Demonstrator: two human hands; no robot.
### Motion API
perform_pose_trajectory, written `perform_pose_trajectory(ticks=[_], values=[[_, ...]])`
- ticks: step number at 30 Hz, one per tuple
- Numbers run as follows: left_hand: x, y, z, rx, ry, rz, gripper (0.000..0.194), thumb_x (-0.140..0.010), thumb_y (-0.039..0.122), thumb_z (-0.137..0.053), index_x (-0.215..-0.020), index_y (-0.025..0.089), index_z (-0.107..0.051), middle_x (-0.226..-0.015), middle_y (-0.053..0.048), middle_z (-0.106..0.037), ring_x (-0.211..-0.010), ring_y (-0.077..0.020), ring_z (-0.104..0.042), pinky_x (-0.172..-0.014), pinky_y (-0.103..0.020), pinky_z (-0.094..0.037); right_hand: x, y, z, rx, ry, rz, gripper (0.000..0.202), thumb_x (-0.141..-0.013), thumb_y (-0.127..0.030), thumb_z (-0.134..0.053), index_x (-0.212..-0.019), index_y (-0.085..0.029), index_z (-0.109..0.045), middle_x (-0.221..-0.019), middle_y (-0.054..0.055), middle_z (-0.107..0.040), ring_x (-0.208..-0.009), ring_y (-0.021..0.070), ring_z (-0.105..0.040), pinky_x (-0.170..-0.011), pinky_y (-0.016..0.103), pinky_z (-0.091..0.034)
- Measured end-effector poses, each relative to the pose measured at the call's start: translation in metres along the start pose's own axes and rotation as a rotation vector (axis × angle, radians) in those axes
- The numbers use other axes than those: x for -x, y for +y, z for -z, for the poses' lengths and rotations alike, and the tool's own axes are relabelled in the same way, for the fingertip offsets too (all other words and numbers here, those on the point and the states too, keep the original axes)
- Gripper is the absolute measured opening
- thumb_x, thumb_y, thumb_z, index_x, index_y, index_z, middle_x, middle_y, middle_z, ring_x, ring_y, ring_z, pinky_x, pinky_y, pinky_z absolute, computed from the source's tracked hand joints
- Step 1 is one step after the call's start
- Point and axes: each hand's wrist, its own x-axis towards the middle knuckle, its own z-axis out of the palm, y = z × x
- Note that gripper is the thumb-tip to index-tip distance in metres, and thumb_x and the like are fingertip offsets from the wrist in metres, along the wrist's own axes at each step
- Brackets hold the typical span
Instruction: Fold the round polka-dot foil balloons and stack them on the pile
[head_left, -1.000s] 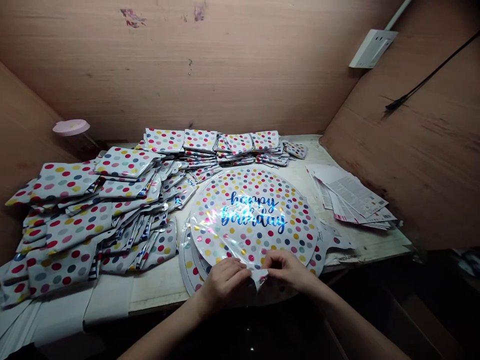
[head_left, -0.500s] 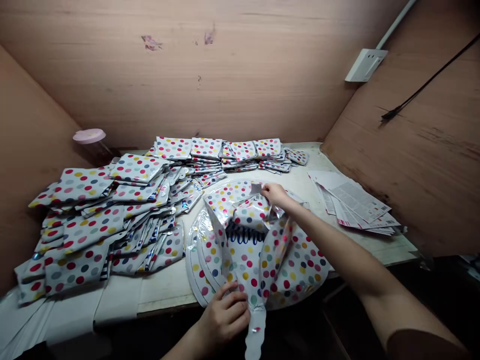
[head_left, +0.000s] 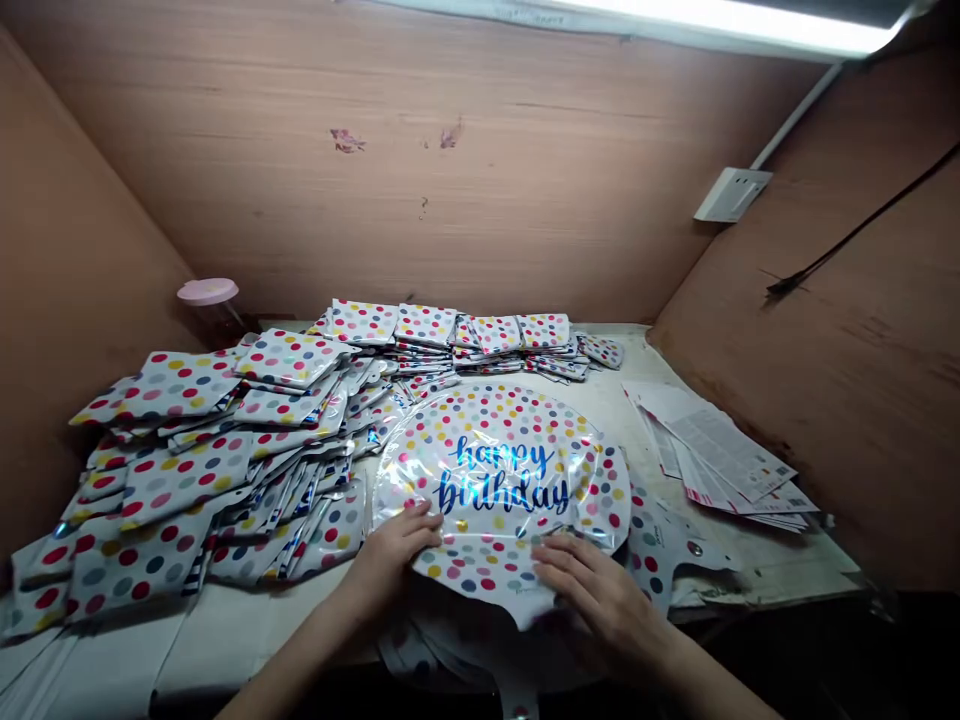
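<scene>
A flat foil balloon (head_left: 487, 425) with coloured dots and blue "happy birthday" lettering lies face up in front of me, on top of more dotted balloons. My left hand (head_left: 401, 550) rests on its lower left edge, fingers laid on the foil. On the lower right part lies my right hand (head_left: 600, 590), its fingers stretched across the foil and slightly blurred. Between the hands a crease crosses the foil, and the balloon's lower part reaches over the table's front edge. One balloon's tail (head_left: 697, 545) sticks out at the right.
Folded dotted balloons (head_left: 184, 470) are heaped at the left, with a row of folded balloons (head_left: 427, 325) along the back. Printed cards (head_left: 727, 450) lie at the right. A pink-lidded cup (head_left: 208, 292) stands at the back left. Wooden walls (head_left: 487, 230) enclose the table.
My right hand has come down from the balloons' top to the lower right; my left hand has moved left and up. The bunched foil is gone; the lettered face lies flat. The view has tilted up.
</scene>
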Motion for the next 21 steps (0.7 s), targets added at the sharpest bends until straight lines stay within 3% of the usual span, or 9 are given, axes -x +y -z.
perform_pose_trajectory(ticks=[2, 4, 7, 9, 12, 15, 19, 21], values=[[0.006, -0.009, -0.004, 0.11, -0.05, -0.005, 0.032, -0.08, 0.012, -0.048, -0.103, 0.024, -0.067, -0.119, -0.006, -0.066, -0.124, -0.0249, -0.052, -0.107, -0.043, -0.038, 0.032, 0.017, -0.007, 0.1, -0.006, -0.042, 0.044, -0.083, -0.014, -0.046, -0.127, -0.015, -0.051, -0.125, 0.015, -0.059, -0.125, 0.0286, -0.047, -0.098, 0.046, -0.045], [0.005, -0.015, 0.001, 0.198, -0.053, 0.086, 0.037, -0.08, 0.012, -0.044, -0.107, 0.024, -0.066, -0.115, -0.005, -0.068, -0.116, -0.0224, -0.058, -0.103, -0.037, -0.042, 0.046, 0.042, -0.008, 0.098, 0.018, -0.133, 0.037, -0.085, -0.01, -0.042, -0.118, -0.019, -0.056, -0.123, 0.011, -0.062, -0.124, 0.0247, -0.049, -0.098, 0.042, -0.046], [-0.011, -0.02, 0.019, 0.26, -0.009, 0.303, 0.036, -0.082, 0.019, -0.04, -0.107, 0.022, -0.065, -0.106, -0.004, -0.071, -0.098, -0.0209, -0.065, -0.088, -0.031, -0.05, 0.039, 0.071, -0.003, 0.014, -0.045, -0.284, 0.026, -0.086, -0.015, -0.047, -0.109, -0.021, -0.058, -0.117, 0.009, -0.063, -0.115, 0.0239, -0.055, -0.096, 0.042, -0.047], [-0.023, -0.023, 0.032, 0.278, 0.025, 0.383, 0.033, -0.086, 0.029, -0.04, -0.105, 0.02, -0.065, -0.101, -0.005, -0.071, -0.092, -0.0222, -0.065, -0.082, -0.03, -0.05, 0.027, 0.078, 0.003, -0.009, -0.109, -0.336, 0.022, -0.084, -0.023, -0.051, -0.105, -0.021, -0.059, -0.114, 0.011, -0.063, -0.109, 0.0267, -0.056, -0.092, 0.044, -0.047], [-0.028, -0.023, 0.045, 0.358, -0.034, 0.398, 0.033, -0.087, 0.04, -0.044, -0.099, 0.019, -0.066, -0.095, -0.004, -0.071, -0.086, -0.0222, -0.064, -0.077, -0.028, -0.05, 0.017, 0.079, 0.013, -0.076, -0.136, -0.429, 0.018, -0.091, -0.029, -0.042, -0.092, -0.021, -0.058, -0.095, 0.009, -0.066, -0.091, 0.0238, -0.06, -0.08, 0.038, -0.049], [-0.026, -0.021, 0.044, 0.425, -0.114, 0.373, 0.033, -0.088, 0.042, -0.044, -0.099, 0.02, -0.066, -0.097, -0.003, -0.071, -0.088, -0.0216, -0.064, -0.076, -0.026, -0.049, 0.016, 0.084, 0.021, -0.167, -0.16, -0.634, 0.027, -0.096, -0.038, -0.035, -0.084, -0.022, -0.054, -0.079, 0.004, -0.064, -0.072, 0.0189, -0.06, -0.066, 0.029, -0.047], [-0.045, -0.022, 0.033, 0.144, 0.014, 0.545, 0.034, -0.093, 0.04, -0.034, -0.099, 0.021, -0.061, -0.094, -0.005, -0.07, -0.086, -0.0216, -0.065, -0.073, -0.027, -0.048, -0.002, 0.104, 0.015, 0.016, -0.24, -0.967, 0.033, -0.099, -0.041, -0.027, -0.088, -0.022, -0.052, -0.082, 0.005, -0.065, -0.075, 0.0194, -0.062, -0.066, 0.027, -0.043], [-0.061, -0.021, 0.028, -0.053, 0.006, 0.685, 0.033, -0.095, 0.036, -0.033, -0.103, 0.019, -0.06, -0.086, -0.008, -0.069, -0.081, -0.0239, -0.065, -0.071, -0.03, -0.048, -0.017, 0.118, 0.007, 0.119, -0.343, -1.084, 0.031, -0.099, -0.038, -0.027, -0.096, -0.021, -0.054, -0.087, 0.009, -0.067, -0.081, 0.0226, -0.063, -0.068, 0.029, -0.042]])
